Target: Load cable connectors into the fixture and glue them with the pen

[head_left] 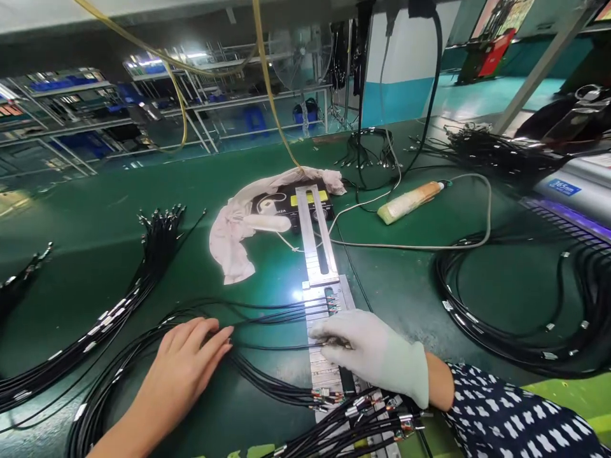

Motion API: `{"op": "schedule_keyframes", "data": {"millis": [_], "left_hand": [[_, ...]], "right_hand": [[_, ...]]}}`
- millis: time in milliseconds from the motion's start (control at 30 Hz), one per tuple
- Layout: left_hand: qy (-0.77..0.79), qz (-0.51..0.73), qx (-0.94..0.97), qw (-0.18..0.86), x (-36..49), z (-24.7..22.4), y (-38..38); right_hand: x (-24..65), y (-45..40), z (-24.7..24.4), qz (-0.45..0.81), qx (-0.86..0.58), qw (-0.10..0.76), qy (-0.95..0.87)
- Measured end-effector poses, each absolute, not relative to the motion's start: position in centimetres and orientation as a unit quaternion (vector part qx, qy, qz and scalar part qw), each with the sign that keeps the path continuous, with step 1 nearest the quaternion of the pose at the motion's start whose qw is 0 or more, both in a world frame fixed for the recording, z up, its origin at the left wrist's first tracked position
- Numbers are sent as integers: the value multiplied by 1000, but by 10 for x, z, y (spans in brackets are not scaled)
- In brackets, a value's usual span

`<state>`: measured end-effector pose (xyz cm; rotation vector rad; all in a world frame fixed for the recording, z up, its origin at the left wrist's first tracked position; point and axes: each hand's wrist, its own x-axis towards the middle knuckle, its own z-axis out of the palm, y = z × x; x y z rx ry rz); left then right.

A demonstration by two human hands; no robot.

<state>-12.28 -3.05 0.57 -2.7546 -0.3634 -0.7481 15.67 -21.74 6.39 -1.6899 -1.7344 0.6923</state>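
My bare left hand (191, 356) is closed around black cable near the left-middle of the bench, its fingertips pressed together. From there a single black cable (277, 347) runs right to my right hand (370, 346), which wears a white glove and pinches the cable over a slotted metal fixture (315, 318). The exact grip point is hidden behind the gloved fingers. Just above this hand, several cable ends with bared coloured wires (331, 304) lie side by side in the fixture. Below it, more stripped cable ends (327, 399) rest across the metal.
A black control box (281, 203) partly wrapped in pale cloth (233, 242) stands behind the fixture. To its right lies a taped tool (410, 202) on a grey cord. Cable bundles (162, 245) lie left, coiled cables (449, 312) right, beside a silver lamp unit (580, 187).
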Motion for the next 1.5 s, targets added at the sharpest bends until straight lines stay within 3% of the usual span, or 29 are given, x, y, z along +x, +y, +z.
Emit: {"op": "schedule_keyframes", "data": {"millis": [100, 267, 500, 867, 1000, 1300, 1367, 1500], "left_hand": [[-126, -250, -956, 86, -103, 3, -51], [-68, -217, -964, -140, -52, 6, -78], [-34, -200, -952, -229, -39, 6, -64], [17, -213, -967, -140, -20, 22, -48], [31, -198, -965, -168, -19, 20, -47], [-74, -220, -970, -79, -37, -8, -66], [-63, -187, -974, -108, -41, 1, -69], [-49, -71, -956, -281, -57, 26, -77]], "right_hand": [[166, -213, 66, 220, -630, 324, -670], [209, -219, 55, 212, -692, 439, -532], [227, -223, 32, 212, -713, 480, -465], [223, -221, 40, 225, -701, 461, -495], [224, -221, 36, 223, -701, 460, -497], [223, -219, 37, 222, -704, 454, -499], [222, -223, 38, 219, -703, 455, -500], [218, -238, 41, 222, -698, 443, -517]]}}
